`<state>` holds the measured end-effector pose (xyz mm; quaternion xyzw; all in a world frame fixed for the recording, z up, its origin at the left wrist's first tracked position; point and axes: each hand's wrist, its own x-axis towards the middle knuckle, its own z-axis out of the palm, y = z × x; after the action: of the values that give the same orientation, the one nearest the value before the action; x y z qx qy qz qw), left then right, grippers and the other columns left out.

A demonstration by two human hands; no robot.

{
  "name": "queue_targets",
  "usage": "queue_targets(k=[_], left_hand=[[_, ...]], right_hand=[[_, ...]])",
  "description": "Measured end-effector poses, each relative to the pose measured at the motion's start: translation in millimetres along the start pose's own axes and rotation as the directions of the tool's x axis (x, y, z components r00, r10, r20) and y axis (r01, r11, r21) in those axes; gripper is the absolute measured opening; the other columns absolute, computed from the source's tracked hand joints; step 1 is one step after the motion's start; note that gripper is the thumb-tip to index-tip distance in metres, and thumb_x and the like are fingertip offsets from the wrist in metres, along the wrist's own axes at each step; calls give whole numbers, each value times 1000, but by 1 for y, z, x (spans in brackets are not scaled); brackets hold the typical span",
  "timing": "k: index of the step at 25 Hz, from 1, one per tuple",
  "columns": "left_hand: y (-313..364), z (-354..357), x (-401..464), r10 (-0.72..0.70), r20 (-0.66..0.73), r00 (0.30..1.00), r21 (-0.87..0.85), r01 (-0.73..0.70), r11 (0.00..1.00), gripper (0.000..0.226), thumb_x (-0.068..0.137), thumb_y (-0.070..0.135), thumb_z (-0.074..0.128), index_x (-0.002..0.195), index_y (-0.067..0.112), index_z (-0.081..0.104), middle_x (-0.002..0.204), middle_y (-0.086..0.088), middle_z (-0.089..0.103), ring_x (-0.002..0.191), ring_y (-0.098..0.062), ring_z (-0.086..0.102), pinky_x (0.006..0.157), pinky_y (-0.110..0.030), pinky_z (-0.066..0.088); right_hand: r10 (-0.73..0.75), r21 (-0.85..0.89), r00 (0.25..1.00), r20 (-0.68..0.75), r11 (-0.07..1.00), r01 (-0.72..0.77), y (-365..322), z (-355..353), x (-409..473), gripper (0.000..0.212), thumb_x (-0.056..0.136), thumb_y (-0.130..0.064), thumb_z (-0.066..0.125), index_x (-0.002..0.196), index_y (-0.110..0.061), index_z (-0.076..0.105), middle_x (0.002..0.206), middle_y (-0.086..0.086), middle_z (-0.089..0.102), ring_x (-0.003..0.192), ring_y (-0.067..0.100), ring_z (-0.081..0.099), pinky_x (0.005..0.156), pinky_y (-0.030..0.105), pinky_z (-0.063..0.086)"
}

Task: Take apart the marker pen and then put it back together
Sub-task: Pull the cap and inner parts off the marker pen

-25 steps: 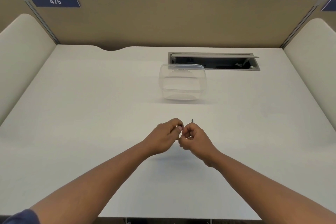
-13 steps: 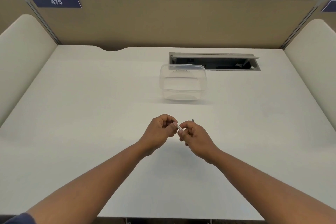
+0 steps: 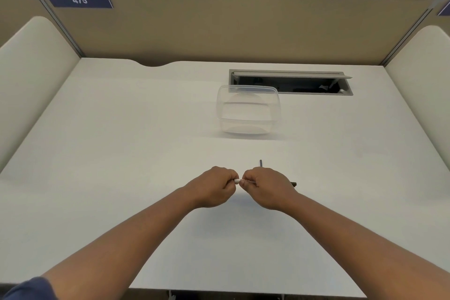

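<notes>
— Since half a second ago, what has moved?

— Both fists have rolled knuckles-up and levelled out, so the marker pen (image 3: 237,180) now lies along the three-to-nine line instead of slanting. My left hand (image 3: 213,186) sits at nine o'clock of the pen's white stub, my right hand (image 3: 267,187) at three o'clock, almost knuckle to knuckle.

— Where is the pen exactly?

— Held above the desk (image 3: 121,153), near its front middle. Only a short white bit shows in the gap between my fists, and a dark end (image 3: 294,184) pokes out past my right hand at three o'clock. A thin dark rod (image 3: 260,163) stands up just beyond my right knuckles at twelve o'clock; whether I hold it or it is a pen part, I cannot tell.

— And the grip?

— Both hands are curled tight, each clenched round its own end of the pen, fingers fully wrapped with no slack showing.

— How would you do this step well?

— I judge it is a pull or push along the axis. Keep both fists in line, pinch close to the joint, twist a little, and avoid bending the barrel. The clear plastic container (image 3: 248,109) at twelve o'clock is well apart, out of the way
</notes>
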<state>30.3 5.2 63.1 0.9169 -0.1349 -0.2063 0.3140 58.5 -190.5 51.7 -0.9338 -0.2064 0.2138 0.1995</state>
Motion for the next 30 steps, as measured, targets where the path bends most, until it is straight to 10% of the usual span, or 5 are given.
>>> queue_targets(k=[10,30], left_hand=[[-7,-2,2,-14,148,989,71,4,997,34,104,26,28,105,13,58,99,-7,66,93,-27,58,84,-47,49],[2,8,15,77,98,992,323,-105,941,23,100,27,35,83,14,45,71,0,49,70,-25,49,63,-38,38]], right_hand=[[9,-55,999,38,998,-7,4,3,0,26,104,-52,39,88,-33,50,67,-13,49,70,18,51,53,31,28],[3,-25,996,88,1000,-1,-8,2,-1,31,105,-36,36,81,-22,48,81,-3,61,76,25,56,62,35,38]])
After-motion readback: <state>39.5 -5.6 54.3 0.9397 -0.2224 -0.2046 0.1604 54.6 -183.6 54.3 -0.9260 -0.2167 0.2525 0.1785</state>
